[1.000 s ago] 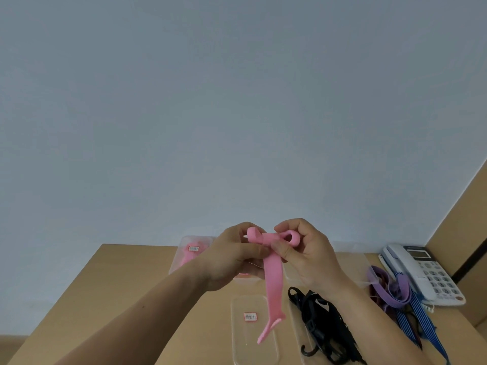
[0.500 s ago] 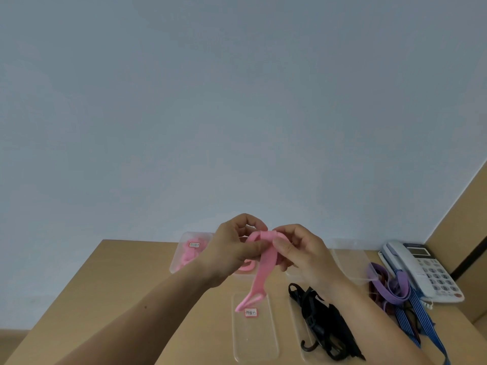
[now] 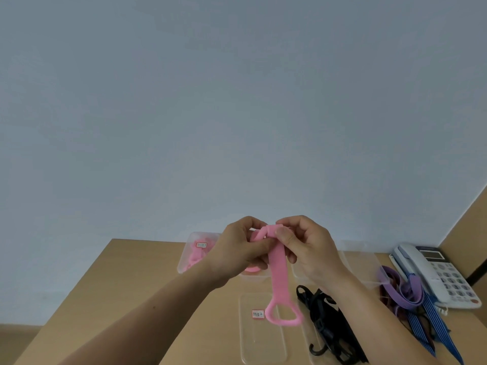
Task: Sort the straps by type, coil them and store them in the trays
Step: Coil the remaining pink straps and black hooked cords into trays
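Work is done in the lower centre of the frame, above a wooden table (image 3: 126, 285). A pink strap (image 3: 276, 267) is gripped by both hands. Its upper end is folded into a small roll, which is pinched between the curled fingers and thumb of the left hand (image 3: 237, 251) and of the right hand (image 3: 309, 248). The rest of the strap is hanging straight down, and its loop end (image 3: 283, 316) is seen in front of a clear tray (image 3: 261, 343) with a small label (image 3: 257, 314). More pink straps (image 3: 195, 256) are stored in another clear tray (image 3: 183, 262), just left of the hands. A bundle of black straps (image 3: 329, 320) is placed to the right of the labelled tray. Purple straps (image 3: 403, 288) and blue striped straps (image 3: 427, 325) are piled near the right edge, beside a telephone (image 3: 437, 275).
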Available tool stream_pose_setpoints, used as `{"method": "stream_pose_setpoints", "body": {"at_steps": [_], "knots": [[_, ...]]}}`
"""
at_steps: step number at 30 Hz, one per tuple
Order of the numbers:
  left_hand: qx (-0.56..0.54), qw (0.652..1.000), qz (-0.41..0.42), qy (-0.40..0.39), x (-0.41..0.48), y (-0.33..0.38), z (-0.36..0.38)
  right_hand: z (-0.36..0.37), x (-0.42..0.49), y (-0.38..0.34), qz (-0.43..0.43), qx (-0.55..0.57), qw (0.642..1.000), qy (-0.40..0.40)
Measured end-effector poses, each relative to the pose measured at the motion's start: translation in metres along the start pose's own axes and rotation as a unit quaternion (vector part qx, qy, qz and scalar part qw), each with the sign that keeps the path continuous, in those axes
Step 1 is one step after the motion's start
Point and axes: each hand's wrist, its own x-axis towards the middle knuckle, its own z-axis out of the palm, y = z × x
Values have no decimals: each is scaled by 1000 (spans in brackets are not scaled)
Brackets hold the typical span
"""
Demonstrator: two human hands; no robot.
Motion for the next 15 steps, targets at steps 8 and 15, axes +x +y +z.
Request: {"method": "stream_pose_setpoints", "body": {"at_steps": [8,15], "knots": [[-54,998,-34,-31,0,11,-4,-1,-1,5,-10,33,999,-29],[-65,998,-2,-22,2,6,-4,-2,-1,13,17,73,995,-61]]}}
